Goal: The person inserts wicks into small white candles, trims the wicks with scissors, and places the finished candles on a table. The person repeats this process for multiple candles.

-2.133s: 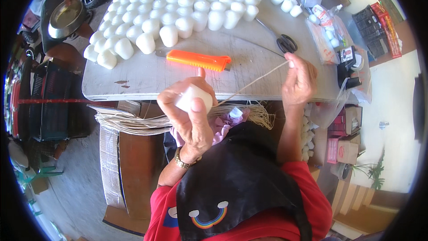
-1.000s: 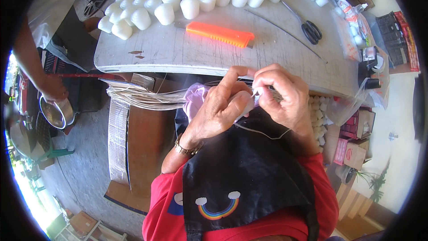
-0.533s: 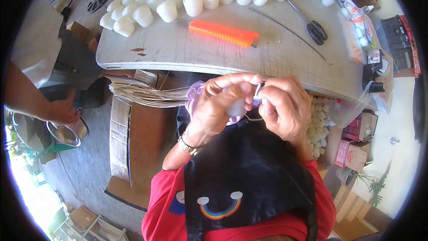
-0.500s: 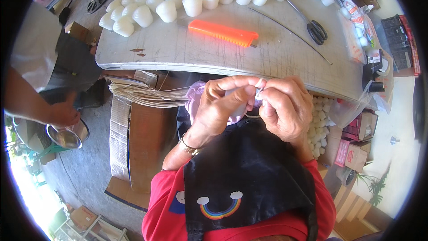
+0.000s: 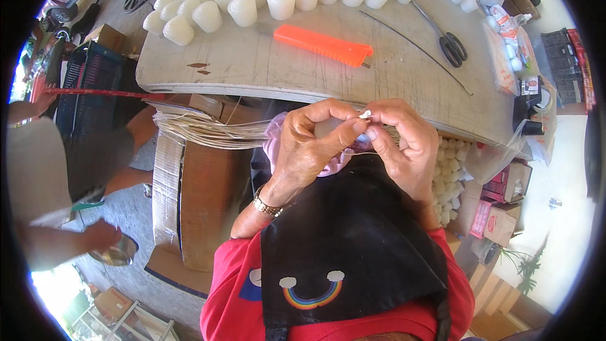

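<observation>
My left hand and my right hand meet in front of my chest, just off the table's near edge. Their thumbs and forefingers pinch a small white knotted cord between them. A pale rounded surface shows inside the curl of my left fingers; its kind is mostly hidden. Behind my left hand lies a bunched lilac cloth. A bundle of long thin cream cords reaches from the left toward that hand.
White candles stand in rows across the far side of the table. Nearer lie an orange-handled cutter, a thin metal rod and black-handled scissors. Cardboard stands at left; a person's hand holds a metal vessel.
My fingertips have shifted slightly, and the white knotted cord shows more clearly between them. At left, the other person has moved nearer with the metal vessel, and a red strap or bar now shows.
</observation>
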The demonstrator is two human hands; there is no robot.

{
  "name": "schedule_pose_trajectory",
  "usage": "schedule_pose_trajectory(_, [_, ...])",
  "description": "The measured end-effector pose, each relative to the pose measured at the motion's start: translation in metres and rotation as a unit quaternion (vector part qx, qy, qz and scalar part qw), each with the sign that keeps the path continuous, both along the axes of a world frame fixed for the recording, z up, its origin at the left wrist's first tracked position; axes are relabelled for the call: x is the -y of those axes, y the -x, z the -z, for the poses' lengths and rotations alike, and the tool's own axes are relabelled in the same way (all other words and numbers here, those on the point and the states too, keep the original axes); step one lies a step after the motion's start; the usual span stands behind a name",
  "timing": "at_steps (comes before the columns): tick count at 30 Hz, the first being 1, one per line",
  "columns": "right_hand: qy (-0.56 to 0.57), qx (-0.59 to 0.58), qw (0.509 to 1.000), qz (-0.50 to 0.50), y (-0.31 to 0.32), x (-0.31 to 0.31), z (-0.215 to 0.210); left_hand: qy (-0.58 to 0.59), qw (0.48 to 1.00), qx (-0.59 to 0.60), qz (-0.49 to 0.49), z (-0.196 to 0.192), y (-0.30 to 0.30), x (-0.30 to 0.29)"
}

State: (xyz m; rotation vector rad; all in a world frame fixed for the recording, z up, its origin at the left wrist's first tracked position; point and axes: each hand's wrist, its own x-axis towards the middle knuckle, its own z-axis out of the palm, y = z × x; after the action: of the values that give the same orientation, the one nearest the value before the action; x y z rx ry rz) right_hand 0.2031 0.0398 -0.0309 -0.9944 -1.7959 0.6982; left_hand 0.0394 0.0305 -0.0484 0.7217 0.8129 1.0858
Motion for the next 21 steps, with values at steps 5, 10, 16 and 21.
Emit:
schedule_pose_trajectory(5, [-0.108,0.081,0.991,0.022,0.002,-0.001,-0.001,-0.021,0.999,0.04,-0.001,0.008,0.001,-0.002])
schedule_pose_trajectory(10, [-0.295,0.105,0.949,-0.027,0.007,-0.011,0.002,-0.061,0.998,0.02,0.03,0.007,0.008,-0.004])
schedule_pose_trajectory(16, [-0.193,0.111,0.975,0.006,0.005,-0.006,0.001,-0.267,0.936,-0.207,-0.095,0.007,0.006,-0.006])
schedule_pose_trajectory(21, [-0.116,0.09,0.989,0.015,0.007,-0.003,-0.002,-0.413,0.804,-0.385,-0.187,0.009,0.001,-0.008])
